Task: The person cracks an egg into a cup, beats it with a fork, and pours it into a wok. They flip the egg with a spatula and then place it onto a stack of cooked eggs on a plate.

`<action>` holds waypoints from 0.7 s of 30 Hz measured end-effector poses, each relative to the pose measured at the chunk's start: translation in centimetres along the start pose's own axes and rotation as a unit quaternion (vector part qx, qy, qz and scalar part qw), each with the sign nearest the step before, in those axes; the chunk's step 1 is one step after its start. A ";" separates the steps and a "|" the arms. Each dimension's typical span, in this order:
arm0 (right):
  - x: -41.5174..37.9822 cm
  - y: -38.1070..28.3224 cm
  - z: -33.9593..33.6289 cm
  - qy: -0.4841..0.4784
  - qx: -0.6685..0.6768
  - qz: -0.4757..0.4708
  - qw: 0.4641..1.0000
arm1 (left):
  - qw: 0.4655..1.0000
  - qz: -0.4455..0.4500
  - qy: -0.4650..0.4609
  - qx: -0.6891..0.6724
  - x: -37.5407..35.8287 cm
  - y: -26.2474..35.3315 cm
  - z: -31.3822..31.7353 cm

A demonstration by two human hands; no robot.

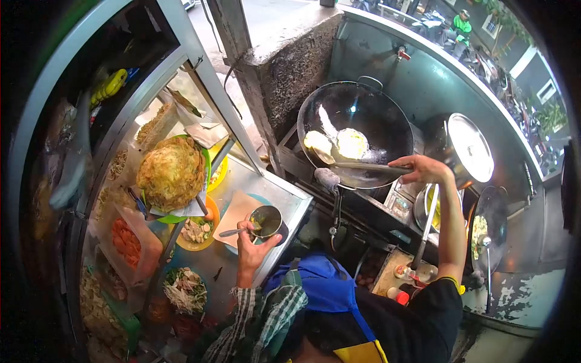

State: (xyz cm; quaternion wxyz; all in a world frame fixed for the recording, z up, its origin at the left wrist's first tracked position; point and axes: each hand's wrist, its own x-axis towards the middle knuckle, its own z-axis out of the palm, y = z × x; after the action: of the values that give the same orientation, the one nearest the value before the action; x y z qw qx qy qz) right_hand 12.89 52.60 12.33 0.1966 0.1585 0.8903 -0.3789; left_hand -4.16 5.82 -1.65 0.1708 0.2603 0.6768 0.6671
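My left hand (257,251) is wrapped round a metal cup (267,219) above the counter; a spoon (233,232) sticks out of the cup, which has something greenish inside. In my right hand (423,170) is the handle of a spatula (369,166), held across the near rim of the large black wok (369,112). The spatula's head is at a pale yellow, egg-like piece (319,144) at the wok's left. Beside that piece lies a round, egg-like one (351,144), with a white streak (327,123) running up the wok wall.
Left, a glass case holds a heap of fried food (171,173), orange pieces (126,242) and a shredded-food bowl (185,291). Right stand a lidded pot (470,147) and a second wok (488,233). Bottles (398,295) stand below; a person in green (462,25) is outside.
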 end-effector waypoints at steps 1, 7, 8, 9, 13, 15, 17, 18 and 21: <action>-0.2 0.4 -1.3 -0.003 0.010 0.025 1.000 | 1.000 0.002 -0.002 -0.001 0.1 0.0 0.0; 4.4 2.5 -4.2 -0.002 -0.048 0.070 0.996 | 0.999 -0.015 0.030 -0.007 0.0 0.8 0.1; 5.6 3.0 -3.5 0.030 -0.062 0.047 0.997 | 0.999 -0.008 0.030 -0.009 0.0 0.6 0.2; 6.7 4.0 -2.4 0.095 -0.137 0.008 0.986 | 0.999 -0.001 0.043 -0.008 0.0 0.4 0.3; 8.6 4.6 1.8 0.258 -0.183 0.078 0.946 | 0.998 0.007 0.053 0.043 -0.9 -1.2 -0.7; 8.3 4.6 2.7 0.282 -0.194 0.090 0.935 | 0.997 0.009 0.071 -0.004 -0.4 1.5 0.6; 8.3 3.9 2.9 0.289 -0.217 0.138 0.922 | 0.996 0.009 0.083 0.017 -0.3 1.0 0.3; 8.4 3.4 3.3 0.296 -0.233 0.156 0.913 | 0.995 0.002 0.093 0.040 -0.7 0.9 0.1; 10.7 3.6 5.2 0.375 -0.252 0.147 0.880 | 0.993 -0.034 0.081 0.078 -1.1 0.5 -0.2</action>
State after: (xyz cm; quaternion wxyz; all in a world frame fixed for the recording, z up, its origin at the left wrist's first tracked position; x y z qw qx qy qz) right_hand 6.31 52.62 1.76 -0.0649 0.3633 0.9292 -0.0205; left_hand -3.34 5.01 -1.30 0.1175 0.1949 0.7470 0.6247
